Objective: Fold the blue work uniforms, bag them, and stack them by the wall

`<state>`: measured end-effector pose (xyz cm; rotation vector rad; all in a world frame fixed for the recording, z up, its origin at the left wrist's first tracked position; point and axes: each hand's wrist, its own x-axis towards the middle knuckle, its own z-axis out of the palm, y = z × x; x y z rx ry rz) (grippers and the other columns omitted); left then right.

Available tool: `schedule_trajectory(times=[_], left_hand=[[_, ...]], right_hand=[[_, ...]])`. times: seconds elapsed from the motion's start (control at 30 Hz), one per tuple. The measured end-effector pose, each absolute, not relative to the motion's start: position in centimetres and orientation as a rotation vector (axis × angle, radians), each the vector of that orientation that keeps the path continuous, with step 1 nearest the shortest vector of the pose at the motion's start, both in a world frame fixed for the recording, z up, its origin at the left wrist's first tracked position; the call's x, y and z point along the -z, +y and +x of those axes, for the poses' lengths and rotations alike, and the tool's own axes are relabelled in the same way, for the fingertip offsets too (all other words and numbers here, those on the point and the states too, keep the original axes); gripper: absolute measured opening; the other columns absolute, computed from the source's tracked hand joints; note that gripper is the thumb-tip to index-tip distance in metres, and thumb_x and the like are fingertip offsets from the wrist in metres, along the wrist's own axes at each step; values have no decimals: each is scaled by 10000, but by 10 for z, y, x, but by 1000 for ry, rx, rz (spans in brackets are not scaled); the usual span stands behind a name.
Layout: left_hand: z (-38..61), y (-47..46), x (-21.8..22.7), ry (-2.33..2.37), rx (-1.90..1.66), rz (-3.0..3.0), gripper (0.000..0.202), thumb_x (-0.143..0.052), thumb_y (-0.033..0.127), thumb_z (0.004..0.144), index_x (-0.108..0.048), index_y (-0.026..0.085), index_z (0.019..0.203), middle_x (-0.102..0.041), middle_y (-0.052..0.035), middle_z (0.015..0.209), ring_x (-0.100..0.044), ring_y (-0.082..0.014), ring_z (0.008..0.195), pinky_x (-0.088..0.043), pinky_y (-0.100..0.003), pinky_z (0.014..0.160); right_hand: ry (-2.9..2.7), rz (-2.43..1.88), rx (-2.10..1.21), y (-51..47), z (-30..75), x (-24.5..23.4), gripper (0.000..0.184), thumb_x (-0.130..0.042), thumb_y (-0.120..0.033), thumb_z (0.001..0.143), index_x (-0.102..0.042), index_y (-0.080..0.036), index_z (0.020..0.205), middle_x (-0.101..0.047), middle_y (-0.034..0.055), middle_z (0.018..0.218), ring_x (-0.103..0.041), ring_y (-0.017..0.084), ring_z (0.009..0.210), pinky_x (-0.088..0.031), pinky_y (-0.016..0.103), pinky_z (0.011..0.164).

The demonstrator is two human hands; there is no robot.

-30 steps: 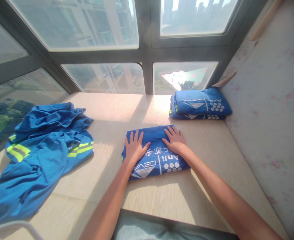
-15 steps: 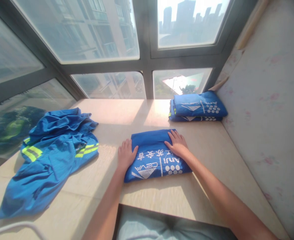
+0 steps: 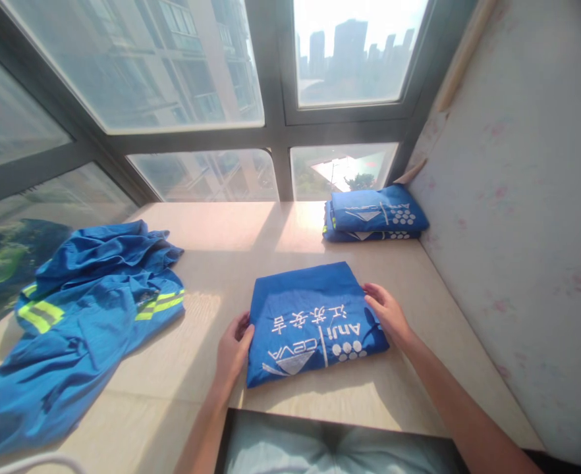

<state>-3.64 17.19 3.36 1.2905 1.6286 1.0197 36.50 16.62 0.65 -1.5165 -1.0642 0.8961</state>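
Observation:
A folded blue garment with white lettering and a logo lies on the beige window ledge in front of me. My left hand grips its left edge, fingers curled under the cloth. At its right edge my right hand does the same, fingers tucked under the fabric. The garment rests flat between both hands.
Two folded blue garments are stacked at the back right by the wall. A heap of unfolded blue work clothes with yellow reflective stripes covers the left of the ledge. Windows run along the back. A grey cushion sits below the ledge's front edge.
Both hands slid off the top of the folded garment outward to its left and right edges and curled around them. The camera tilted slightly.

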Motion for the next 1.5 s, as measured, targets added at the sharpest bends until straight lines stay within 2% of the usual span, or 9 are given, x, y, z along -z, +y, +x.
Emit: schedule_trajectory(times=[0.13,0.27,0.57,0.7,0.97,1.17,1.23,1.33,1.5], left_hand=[[-39,174,-46,1683,-965,1182,646,-729,460,715,-623,119,1254,-743,-165,1150,-722,-290,1033,-577,-379,892],[-39,174,-60,1727,-794,1265,523,-760,478,696,-716,141,1093,-783,-124,963,-741,-294,931,-576,-353,825],[-26,167,-66,1610,-854,1112,535,-834,527,647,-703,117,964,-777,-133,902,-740,-287,863,-563,-310,721],[-22,163,-76,1550,-827,1025,474,-815,551,665,-685,137,856,-761,-92,826,-717,-239,783,-532,-267,639],[-15,158,-72,1362,-863,758,507,-820,547,654,-657,155,931,-736,-61,805,-668,-190,663,-529,-285,612],[-29,158,-55,1862,-678,1411,357,-651,557,786,-600,208,739,-662,-45,640,-657,-244,667,-455,-293,593],[-29,156,-58,1985,-563,1572,283,-571,486,859,-647,215,843,-703,-64,719,-684,-265,734,-490,-320,660],[-22,155,-69,2074,-597,1813,334,-482,357,910,-666,191,1134,-733,-142,1079,-689,-303,1026,-527,-392,883],[12,152,-90,1942,-563,2297,543,-474,343,941,-555,126,1431,-446,-213,1544,-409,-397,1421,-329,-552,1164]], right_hand=[[-964,-1558,-927,141,364,-3,466,-664,-483,758,-667,-195,1124,-733,134,1177,-690,308,1108,-537,477,1005],[-1019,-1595,-903,129,358,-3,437,-632,-453,778,-665,-192,1127,-733,125,1168,-696,297,1078,-547,462,981],[-1167,-1716,-641,121,344,-6,465,-527,-455,841,-671,-151,1161,-696,152,1210,-648,308,1125,-496,482,1016],[-1156,-1714,-608,122,342,-3,465,-524,-460,841,-678,-150,1150,-699,155,1202,-652,305,1118,-497,476,1018],[-1187,-1727,-579,121,341,-4,439,-515,-428,862,-673,-146,1158,-699,150,1196,-652,292,1112,-509,452,1000],[-1253,-1736,-562,121,342,-3,422,-498,-423,876,-670,-164,1161,-700,137,1185,-655,281,1094,-524,441,980],[-1292,-1767,-534,121,342,-5,437,-479,-414,884,-665,-157,1185,-697,144,1191,-654,287,1099,-521,458,991],[-1427,-1803,-430,123,339,-17,464,-462,-382,899,-645,-153,1258,-670,161,1254,-618,308,1178,-485,500,1049],[-1778,-1724,-283,135,322,-54,492,-459,-355,960,-570,-181,1406,-513,143,1500,-454,313,1398,-373,517,1165]])
